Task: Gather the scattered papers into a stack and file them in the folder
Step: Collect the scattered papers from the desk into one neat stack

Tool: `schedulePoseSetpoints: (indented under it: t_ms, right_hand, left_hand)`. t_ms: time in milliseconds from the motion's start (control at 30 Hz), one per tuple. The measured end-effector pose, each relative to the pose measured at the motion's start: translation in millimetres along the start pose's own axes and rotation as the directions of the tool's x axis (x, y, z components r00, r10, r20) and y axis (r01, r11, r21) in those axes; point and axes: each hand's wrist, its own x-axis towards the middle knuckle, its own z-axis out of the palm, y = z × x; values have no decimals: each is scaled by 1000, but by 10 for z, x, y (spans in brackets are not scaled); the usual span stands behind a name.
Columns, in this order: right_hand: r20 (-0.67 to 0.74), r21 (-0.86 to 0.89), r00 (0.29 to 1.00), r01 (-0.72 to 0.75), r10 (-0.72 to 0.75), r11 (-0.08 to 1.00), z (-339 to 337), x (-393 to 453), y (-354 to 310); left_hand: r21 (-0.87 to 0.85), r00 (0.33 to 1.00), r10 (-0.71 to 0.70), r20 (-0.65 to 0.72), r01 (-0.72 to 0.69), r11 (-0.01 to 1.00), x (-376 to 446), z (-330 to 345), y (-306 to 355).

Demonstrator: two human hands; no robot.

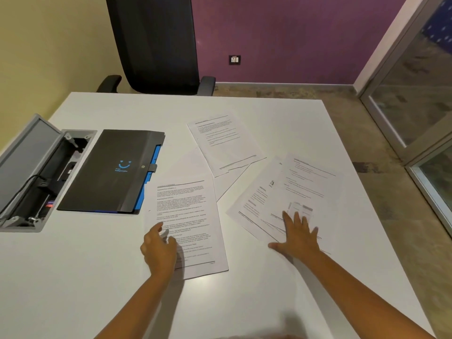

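Several printed white papers lie scattered on the white table. One text-filled sheet is in the middle front, and my left hand rests on its lower left edge with fingers loosely curled. Overlapping sheets lie to the right; my right hand is pressed flat on them, fingers spread. Another sheet lies farther back, over a blank one. A closed black folder with a blue smiley logo and blue inner edge sits at the left.
An open grey cable box with wires is sunk into the table at the far left. A black office chair stands behind the table. The table's right edge drops to the floor near a glass door.
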Motion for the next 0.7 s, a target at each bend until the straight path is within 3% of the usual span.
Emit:
schedulePoseSetpoints:
  t_ms: [67, 267, 700]
  right_hand:
    - [31, 17, 1000, 1, -2, 1000, 144, -44, 16]
    - [-90, 92, 996, 17, -9, 996, 330, -241, 45]
    - [-209, 281, 978, 45, 15, 959, 284, -391, 73]
  left_hand:
    - [-18, 1000, 3, 13, -3, 1000, -11, 1, -9]
    - [-52, 999, -8, 36, 10, 999, -40, -39, -88]
    - [-90, 996, 20, 82, -13, 996, -135, -45, 1]
